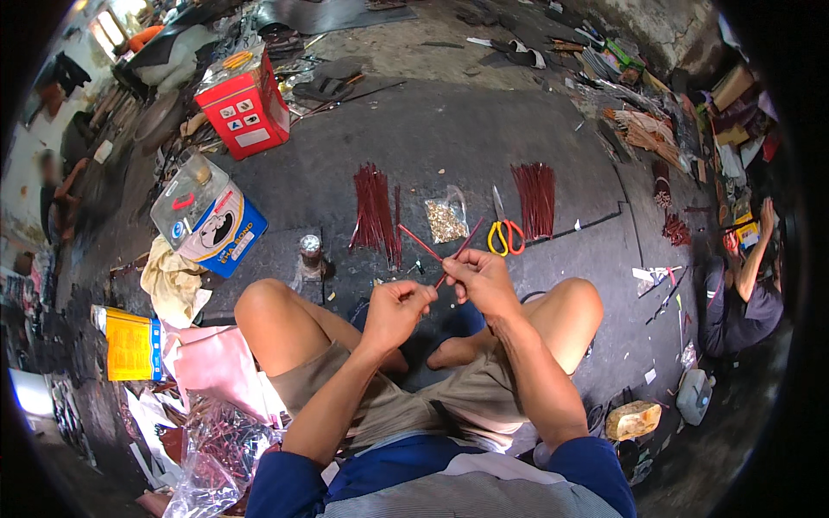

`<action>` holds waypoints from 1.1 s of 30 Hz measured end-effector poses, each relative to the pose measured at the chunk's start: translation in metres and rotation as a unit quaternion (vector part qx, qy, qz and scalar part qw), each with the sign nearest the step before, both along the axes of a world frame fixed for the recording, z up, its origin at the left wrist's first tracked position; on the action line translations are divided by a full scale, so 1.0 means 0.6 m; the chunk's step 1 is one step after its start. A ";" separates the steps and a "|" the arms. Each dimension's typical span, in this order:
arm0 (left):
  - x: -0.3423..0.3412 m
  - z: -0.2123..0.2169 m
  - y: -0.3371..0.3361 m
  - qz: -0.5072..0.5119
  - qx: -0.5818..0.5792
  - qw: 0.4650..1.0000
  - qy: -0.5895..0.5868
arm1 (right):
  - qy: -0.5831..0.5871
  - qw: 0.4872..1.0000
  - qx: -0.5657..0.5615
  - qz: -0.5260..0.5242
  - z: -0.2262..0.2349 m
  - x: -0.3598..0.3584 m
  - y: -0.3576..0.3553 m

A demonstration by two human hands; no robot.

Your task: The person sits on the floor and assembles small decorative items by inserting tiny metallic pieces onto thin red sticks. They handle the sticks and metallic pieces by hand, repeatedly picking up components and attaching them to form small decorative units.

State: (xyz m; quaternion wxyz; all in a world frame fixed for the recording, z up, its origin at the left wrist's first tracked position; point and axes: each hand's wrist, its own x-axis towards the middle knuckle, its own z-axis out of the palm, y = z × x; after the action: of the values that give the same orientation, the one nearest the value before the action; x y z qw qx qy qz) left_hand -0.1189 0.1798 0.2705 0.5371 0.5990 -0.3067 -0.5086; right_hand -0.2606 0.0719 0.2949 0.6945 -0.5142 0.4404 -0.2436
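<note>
Head view: a person sits with bent legs on a dark floor (466,121), both hands raised between the knees (275,315). Narrow red strips (420,243) cross in the grasp, two ends spreading upward and a thin length running down between the hands. The right hand (485,281) has its fingers clamped on the strips just below where they meet; the left hand (399,311) has its fingers pinched together on the lower end.

Beyond the hands lies a clear plastic bag (446,221) of small gold-coloured pieces. A bundle of dark red strips (372,205) is spread to its left, and a second bundle (533,201) lies to its right. Scissors (500,226) with yellow and orange handles rest between the bag and this second bundle, blades pointing away from the person.

Farther left stand a red box (246,116) and a clear container (207,211) with a blue label. At the right side, a co-worker (751,298) sits low, one arm stretched forward.
</note>
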 end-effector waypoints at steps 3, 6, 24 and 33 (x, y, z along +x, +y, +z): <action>0.008 -0.012 0.012 0.016 0.001 0.999 -0.028 | 0.037 0.999 -0.011 -0.005 -0.008 0.020 -0.042; 0.018 -0.022 0.040 0.052 0.034 0.998 0.026 | 0.063 0.997 -0.020 0.034 0.010 0.054 -0.129; 0.043 -0.125 -0.007 0.091 0.166 0.979 0.079 | 0.090 0.993 0.022 0.071 -0.179 0.362 -0.651; 0.132 -0.243 -0.262 0.217 0.163 0.910 -0.314 | 0.492 0.787 -0.324 0.183 -0.289 0.247 -0.737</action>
State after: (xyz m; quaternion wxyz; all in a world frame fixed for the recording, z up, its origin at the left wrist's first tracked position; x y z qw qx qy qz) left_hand -0.0398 0.0225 0.1250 0.4052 0.8587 -0.2349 -0.2081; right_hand -0.1127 -0.3704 0.1216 0.2081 -0.8303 0.5149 0.0459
